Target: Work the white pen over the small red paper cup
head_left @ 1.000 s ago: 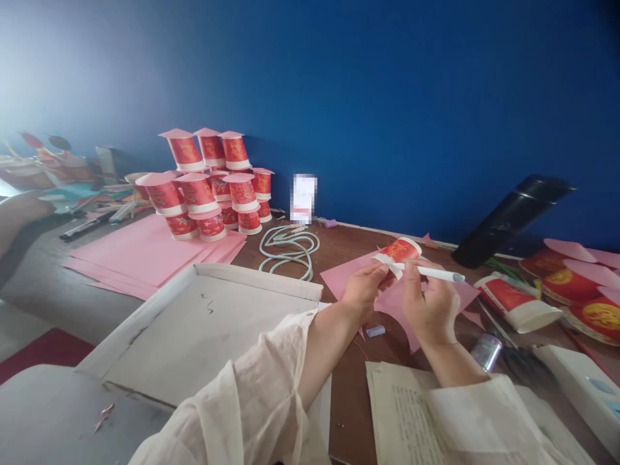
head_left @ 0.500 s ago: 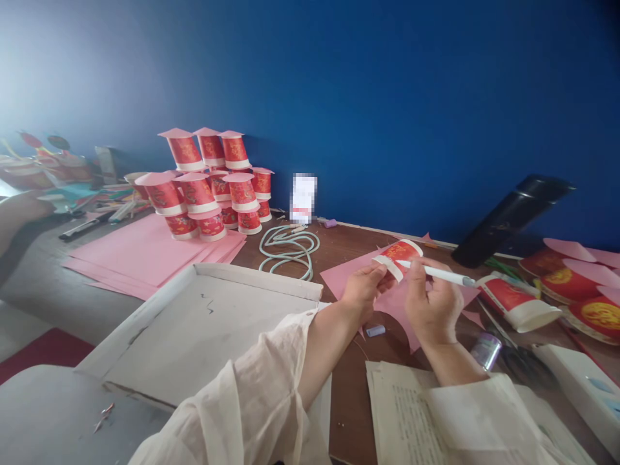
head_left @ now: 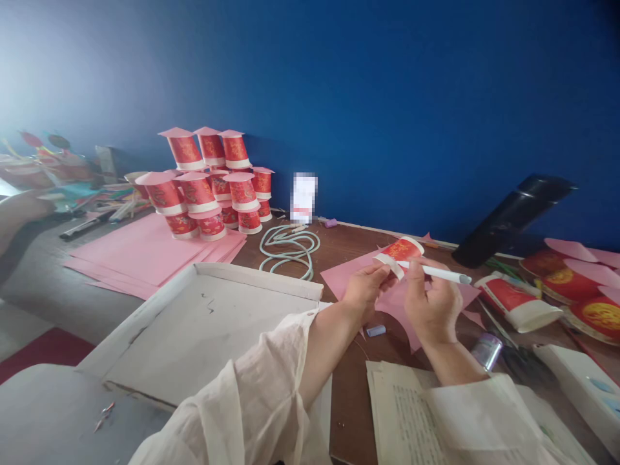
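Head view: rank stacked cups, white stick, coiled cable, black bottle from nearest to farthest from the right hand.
1. White stick, in the right hand
2. Black bottle, beyond, right
3. Coiled cable, left
4. Stacked cups, farther left

The cable (head_left: 292, 241) lay on the surface (head_left: 349, 400), right of the stacked cups (head_left: 197, 192) and left of the held cup (head_left: 403, 248).

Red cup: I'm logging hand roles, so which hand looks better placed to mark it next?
Probably the right hand: it grips the white pen, angled toward the red cup, while the left hand is occupied holding that cup.
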The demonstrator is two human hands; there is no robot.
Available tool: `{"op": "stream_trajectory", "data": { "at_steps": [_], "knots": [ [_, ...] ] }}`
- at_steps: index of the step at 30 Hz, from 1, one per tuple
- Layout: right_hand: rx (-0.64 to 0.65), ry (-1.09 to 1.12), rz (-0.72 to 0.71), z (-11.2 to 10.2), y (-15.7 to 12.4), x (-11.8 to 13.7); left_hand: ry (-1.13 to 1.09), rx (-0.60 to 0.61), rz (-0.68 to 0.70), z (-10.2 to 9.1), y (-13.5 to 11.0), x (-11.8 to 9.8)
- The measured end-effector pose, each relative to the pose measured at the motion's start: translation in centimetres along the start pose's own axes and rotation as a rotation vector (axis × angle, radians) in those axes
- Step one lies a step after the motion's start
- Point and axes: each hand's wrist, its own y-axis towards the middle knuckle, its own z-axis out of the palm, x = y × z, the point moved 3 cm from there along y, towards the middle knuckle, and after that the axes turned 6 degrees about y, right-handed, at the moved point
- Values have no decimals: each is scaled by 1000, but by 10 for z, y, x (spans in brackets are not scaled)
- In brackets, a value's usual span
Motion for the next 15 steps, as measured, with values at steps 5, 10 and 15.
{"op": "stream_trajectory", "data": {
  "at_steps": [5,10,15],
  "knots": [
    [16,-22,16,0,1,0,14,2,21,-1,2,1],
    [5,-17,23,-1,2,2,54,26,29,0,1,0],
    [28,-21,12,0,2,2,81,19,36,-2,2,1]
  ]
}}
